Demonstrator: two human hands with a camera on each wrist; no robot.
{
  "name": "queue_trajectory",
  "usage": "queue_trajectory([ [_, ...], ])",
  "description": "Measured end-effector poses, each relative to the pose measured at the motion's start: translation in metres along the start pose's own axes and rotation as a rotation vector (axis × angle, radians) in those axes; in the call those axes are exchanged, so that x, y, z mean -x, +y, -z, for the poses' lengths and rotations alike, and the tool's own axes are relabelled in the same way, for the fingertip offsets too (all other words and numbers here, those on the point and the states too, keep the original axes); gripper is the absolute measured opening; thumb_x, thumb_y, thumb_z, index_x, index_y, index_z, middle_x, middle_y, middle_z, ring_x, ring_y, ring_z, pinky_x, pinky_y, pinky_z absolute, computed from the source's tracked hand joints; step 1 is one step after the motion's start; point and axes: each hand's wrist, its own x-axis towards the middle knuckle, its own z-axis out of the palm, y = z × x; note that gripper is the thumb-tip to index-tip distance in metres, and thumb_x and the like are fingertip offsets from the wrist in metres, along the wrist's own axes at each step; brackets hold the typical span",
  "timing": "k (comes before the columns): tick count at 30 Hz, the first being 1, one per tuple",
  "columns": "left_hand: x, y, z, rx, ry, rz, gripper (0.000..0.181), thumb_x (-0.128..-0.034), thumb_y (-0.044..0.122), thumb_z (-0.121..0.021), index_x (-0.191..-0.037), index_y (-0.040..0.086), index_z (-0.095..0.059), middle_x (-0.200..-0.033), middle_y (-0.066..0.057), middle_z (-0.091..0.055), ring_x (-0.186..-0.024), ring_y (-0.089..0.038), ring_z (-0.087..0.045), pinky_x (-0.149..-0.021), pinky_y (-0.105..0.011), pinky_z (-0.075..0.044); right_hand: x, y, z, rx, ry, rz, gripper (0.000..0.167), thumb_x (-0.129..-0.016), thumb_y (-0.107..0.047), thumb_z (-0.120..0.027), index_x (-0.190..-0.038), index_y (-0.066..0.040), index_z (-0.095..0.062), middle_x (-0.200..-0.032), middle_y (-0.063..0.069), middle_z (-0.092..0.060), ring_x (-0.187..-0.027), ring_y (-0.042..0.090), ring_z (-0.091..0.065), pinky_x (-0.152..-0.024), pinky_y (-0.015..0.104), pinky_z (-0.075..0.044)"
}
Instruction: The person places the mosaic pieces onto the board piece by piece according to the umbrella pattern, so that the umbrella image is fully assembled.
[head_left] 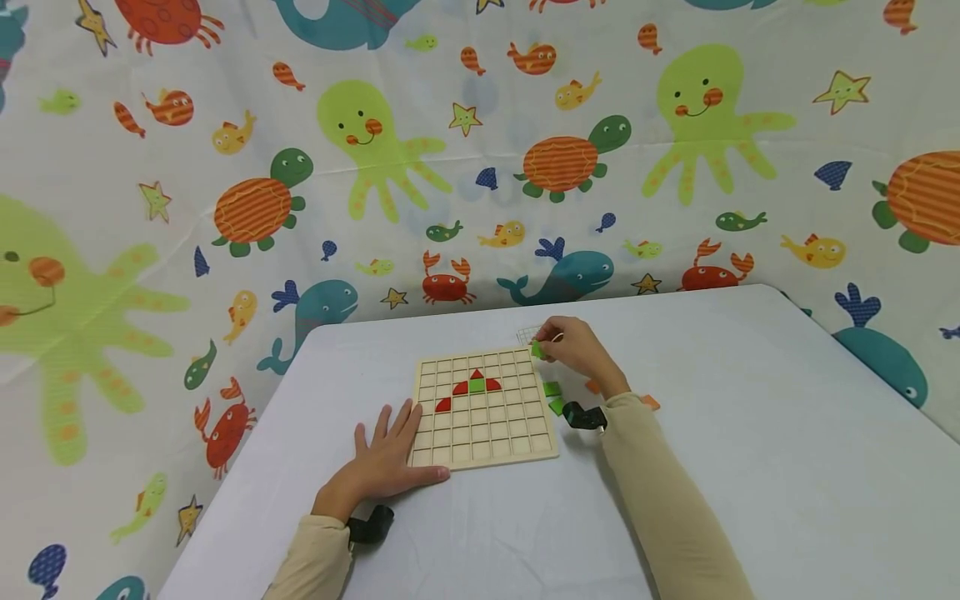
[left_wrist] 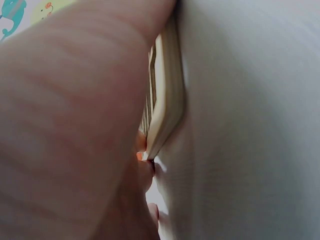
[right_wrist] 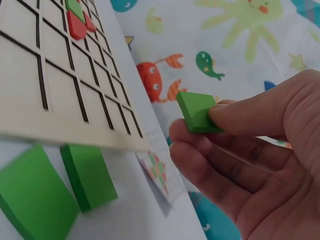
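A wooden grid board (head_left: 480,425) lies on the white table. Set in its cells are a green square tile (head_left: 477,386), a red triangle (head_left: 477,374) above it, and several red rounded tiles (head_left: 444,405). My left hand (head_left: 386,458) rests spread on the board's left edge and near corner, thumb along the front edge. My right hand (head_left: 573,343) pinches a green square tile (right_wrist: 195,111) between thumb and fingers, above the board's far right corner. In the left wrist view, the palm hides most of the board.
Two green tiles (head_left: 553,389) lie beside the board's right edge, with orange tiles (head_left: 649,402) farther right. A printed pattern card (right_wrist: 157,167) lies behind the board's far right corner, partly hidden by my right hand in the head view. A patterned curtain (head_left: 480,167) hangs behind the table.
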Motion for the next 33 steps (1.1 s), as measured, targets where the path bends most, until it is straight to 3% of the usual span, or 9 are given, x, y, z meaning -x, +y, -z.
queue_trajectory([
  [11, 0.001, 0.001, 0.001, 0.006, 0.001, 0.005, 0.126, -0.083, 0.073, -0.075, -0.171, 0.004, -0.018, -0.178, -0.02, -0.008, -0.16, -0.05, 0.005, -0.117, -0.077, 0.011, -0.005, -0.021, -0.022, -0.094, -0.026, 0.095, 0.007, -0.103, -0.001, -0.065, -0.105, 0.001, -0.071, -0.1, 0.015, -0.072, -0.088, 0.034, -0.073, -0.081, 0.043, -0.062],
  [22, -0.003, -0.001, 0.001, -0.007, -0.009, 0.01, 0.128, -0.0822, 0.077, -0.073, -0.172, 0.005, -0.017, -0.178, -0.019, -0.007, -0.16, -0.049, 0.007, -0.117, -0.076, 0.013, -0.002, -0.04, -0.042, -0.159, -0.043, 0.154, 0.006, -0.104, -0.001, -0.067, -0.105, 0.001, -0.072, -0.097, 0.013, -0.072, -0.085, 0.03, -0.073, -0.078, 0.041, -0.063],
  [29, -0.001, -0.001, 0.0, -0.007, -0.011, 0.017, 0.128, -0.0822, 0.077, -0.074, -0.171, 0.005, -0.017, -0.178, -0.02, -0.007, -0.16, -0.049, 0.007, -0.117, -0.077, 0.012, 0.0, -0.045, -0.059, -0.192, -0.095, 0.151, 0.005, -0.104, -0.001, -0.067, -0.104, 0.001, -0.072, -0.095, 0.011, -0.07, -0.081, 0.036, -0.075, -0.073, 0.043, -0.064],
  [33, -0.001, 0.0, 0.0, -0.004, -0.01, 0.015, 0.127, -0.0826, 0.077, -0.073, -0.171, 0.004, -0.017, -0.178, -0.02, -0.008, -0.161, -0.049, 0.006, -0.117, -0.077, 0.012, -0.001, -0.046, -0.067, -0.202, -0.114, 0.142, 0.005, -0.104, -0.001, -0.067, -0.103, 0.0, -0.072, -0.095, 0.01, -0.07, -0.077, 0.031, -0.074, -0.072, 0.04, -0.063],
])
